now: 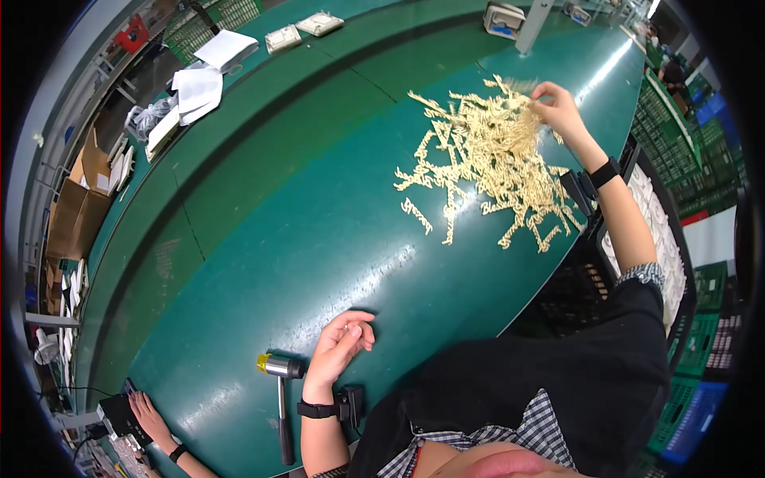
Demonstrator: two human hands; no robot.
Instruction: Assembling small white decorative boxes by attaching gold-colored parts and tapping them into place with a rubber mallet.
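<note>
A heap of thin, cream-coloured cut-out word pieces (pixel 498 151) in joined script letters lies on the green table (pixel 287 263), right of the middle. My right hand (pixel 558 111) reaches over the heap's far right edge. Its thumb and fingers pinch a word piece (pixel 522 84), smeared by motion. On the near part of the table my left hand (pixel 343 338) rests with its fingers loosely bent and apart, and nothing shows in it. Just left of that wrist lies a hammer (pixel 282 398) with a metal head, a yellow face and a dark grip.
A conveyor belt (pixel 263 151) curves along the far side. Papers (pixel 199 92) and white trays (pixel 319 24) lie beyond it. A metal post (pixel 535 24) stands at the back. By my right arm is a black crate (pixel 677 215) of white pieces. Another person's hand (pixel 147 416) is at lower left.
</note>
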